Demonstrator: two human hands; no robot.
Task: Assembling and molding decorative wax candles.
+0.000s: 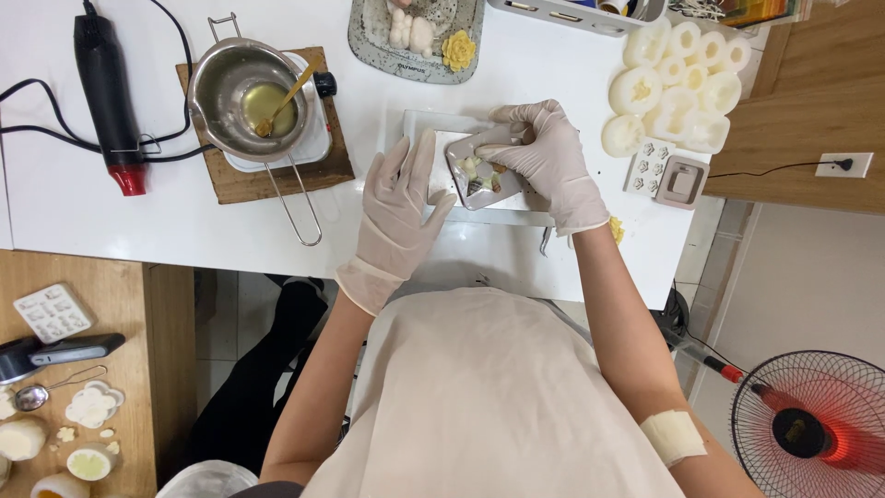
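Both my hands wear white gloves over a white table. A small pale mould tray with little pieces in its pockets lies on a white flat slab. My left hand rests flat with fingers apart, its fingertips at the tray's left edge. My right hand curls over the tray's right side, fingers pinched on something small at the tray's top; what it pinches is hidden.
A steel pot with yellow liquid and a spoon sits on a hotplate over a wooden board. A black heat gun lies far left. White silicone moulds cluster at right. A speckled dish holds wax flowers. A red fan stands below.
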